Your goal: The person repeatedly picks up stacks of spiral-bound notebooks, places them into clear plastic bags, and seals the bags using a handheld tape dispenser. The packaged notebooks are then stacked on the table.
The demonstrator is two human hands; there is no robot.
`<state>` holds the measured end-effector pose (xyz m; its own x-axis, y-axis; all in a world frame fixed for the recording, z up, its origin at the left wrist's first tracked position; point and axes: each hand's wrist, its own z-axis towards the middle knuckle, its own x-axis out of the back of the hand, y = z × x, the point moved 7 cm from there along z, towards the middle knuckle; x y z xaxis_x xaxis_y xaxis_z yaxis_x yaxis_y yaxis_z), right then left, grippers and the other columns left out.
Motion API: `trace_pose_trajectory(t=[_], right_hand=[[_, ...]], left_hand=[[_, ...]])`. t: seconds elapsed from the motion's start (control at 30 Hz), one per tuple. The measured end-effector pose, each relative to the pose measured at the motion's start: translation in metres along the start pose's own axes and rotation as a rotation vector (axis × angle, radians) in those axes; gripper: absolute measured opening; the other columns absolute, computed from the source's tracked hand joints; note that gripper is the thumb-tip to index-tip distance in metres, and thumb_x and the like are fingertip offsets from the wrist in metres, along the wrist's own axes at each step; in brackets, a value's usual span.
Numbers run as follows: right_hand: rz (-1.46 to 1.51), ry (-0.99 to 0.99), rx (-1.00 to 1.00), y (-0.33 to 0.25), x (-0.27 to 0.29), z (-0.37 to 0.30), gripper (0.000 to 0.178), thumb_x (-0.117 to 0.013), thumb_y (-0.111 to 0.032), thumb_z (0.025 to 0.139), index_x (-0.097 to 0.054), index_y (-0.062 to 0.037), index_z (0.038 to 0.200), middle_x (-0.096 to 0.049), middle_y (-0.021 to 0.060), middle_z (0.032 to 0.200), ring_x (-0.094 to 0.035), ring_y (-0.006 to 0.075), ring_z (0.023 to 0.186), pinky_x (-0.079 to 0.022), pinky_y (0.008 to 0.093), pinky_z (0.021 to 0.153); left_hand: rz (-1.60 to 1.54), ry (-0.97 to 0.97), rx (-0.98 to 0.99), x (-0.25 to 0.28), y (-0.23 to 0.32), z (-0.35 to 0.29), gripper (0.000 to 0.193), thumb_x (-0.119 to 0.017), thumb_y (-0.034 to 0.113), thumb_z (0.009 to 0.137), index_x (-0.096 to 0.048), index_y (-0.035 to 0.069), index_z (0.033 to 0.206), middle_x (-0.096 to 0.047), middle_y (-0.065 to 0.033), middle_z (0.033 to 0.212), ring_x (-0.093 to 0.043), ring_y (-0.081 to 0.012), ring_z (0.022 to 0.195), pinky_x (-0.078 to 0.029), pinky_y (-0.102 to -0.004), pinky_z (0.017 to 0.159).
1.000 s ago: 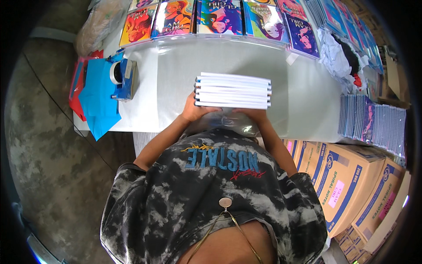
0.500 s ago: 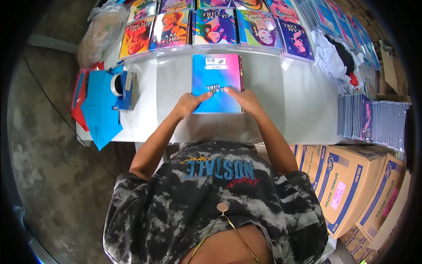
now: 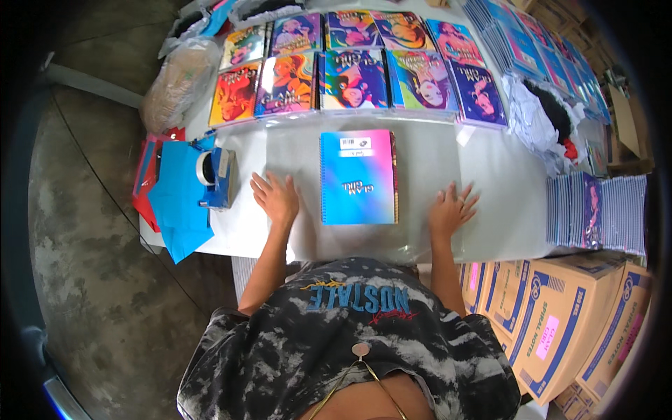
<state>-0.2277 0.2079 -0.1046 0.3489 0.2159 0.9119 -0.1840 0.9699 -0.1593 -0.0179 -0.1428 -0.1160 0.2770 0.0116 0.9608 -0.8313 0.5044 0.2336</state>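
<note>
A spiral notebook with a blue-to-pink cover lies on the white table in front of me, its wire binding along the left side. Part of another notebook edge shows beneath it on the right. To its left, my left hand rests on the tabletop with fingers spread, holding nothing. On the opposite side my right hand is likewise spread over the table, apart from the notebook. Beyond lie two rows of notebook stacks with colourful illustrated covers.
At left, a blue tape dispenser stands by blue sheets and a plastic bag. At right are crumpled wrapping, a row of spiral notebooks and cardboard boxes below the table edge.
Both hands have let go of the notebook and moved apart, left and right, fingers now spread. The notebook stays on the table. The whole view has shifted slightly.
</note>
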Motion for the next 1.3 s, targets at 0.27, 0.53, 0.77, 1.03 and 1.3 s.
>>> trace_pose_trajectory(t=[0.27, 0.53, 0.77, 1.03, 1.3], right_hand=[[0.556, -0.293, -0.15, -0.009, 0.004, 0.017, 0.035, -0.065, -0.012, 0.075, -0.058, -0.0062, 0.108, -0.059, 0.0119, 0.105, -0.05, 0.0253, 0.106, -0.031, 0.0435, 0.096], [1.174, -0.761, -0.415, 0.019, -0.016, 0.047, 0.074, -0.071, -0.008, 0.073, -0.027, 0.0007, 0.131, -0.053, 0.0029, 0.071, -0.048, 0.008, 0.055, -0.039, 0.0204, 0.051], [1.239, -0.761, -0.602, 0.022, -0.005, 0.037, 0.036, -0.069, -0.017, 0.078, -0.056, 0.0042, 0.104, -0.053, 0.0012, 0.066, -0.048, 0.0077, 0.055, -0.038, 0.0222, 0.049], [1.105, -0.963, -0.046, -0.008, 0.032, 0.064, 0.03, -0.063, -0.026, 0.083, -0.062, 0.0033, 0.078, -0.061, 0.0074, 0.071, -0.056, 0.0118, 0.067, -0.043, 0.0232, 0.065], [1.569, -0.902, 0.239, -0.111, 0.01, 0.036, 0.02, -0.066, -0.017, 0.078, -0.056, 0.0008, 0.072, -0.015, 0.0262, 0.146, -0.009, 0.0281, 0.139, -0.011, 0.0379, 0.108]], left_hand=[[-0.614, -0.067, 0.106, 0.008, 0.011, 0.005, 0.049, -0.067, 0.015, 0.079, -0.047, -0.002, 0.121, -0.052, -0.021, 0.114, -0.049, -0.0281, 0.107, -0.04, -0.0379, 0.089], [-0.903, -0.322, 0.076, 0.027, -0.002, 0.034, 0.04, -0.071, 0.016, 0.077, -0.058, -0.005, 0.108, -0.059, -0.003, 0.073, -0.054, -0.0098, 0.067, -0.042, -0.0222, 0.06], [-1.148, -0.651, 0.207, 0.027, -0.013, 0.024, 0.041, -0.062, 0.033, 0.085, -0.055, 0.0, 0.109, -0.061, -0.0057, 0.073, -0.057, -0.0107, 0.062, -0.043, -0.0222, 0.054], [-0.99, -0.954, -0.072, 0.053, 0.018, 0.009, 0.016, -0.059, 0.016, 0.087, -0.061, 0.005, 0.075, -0.056, -0.0009, 0.072, -0.052, -0.0083, 0.064, -0.042, -0.0229, 0.061], [-1.266, -0.825, -0.408, 0.052, 0.115, -0.004, 0.021, -0.06, 0.011, 0.085, -0.054, 0.004, 0.066, -0.041, -0.0171, 0.135, -0.01, -0.025, 0.139, -0.02, -0.0377, 0.105]])
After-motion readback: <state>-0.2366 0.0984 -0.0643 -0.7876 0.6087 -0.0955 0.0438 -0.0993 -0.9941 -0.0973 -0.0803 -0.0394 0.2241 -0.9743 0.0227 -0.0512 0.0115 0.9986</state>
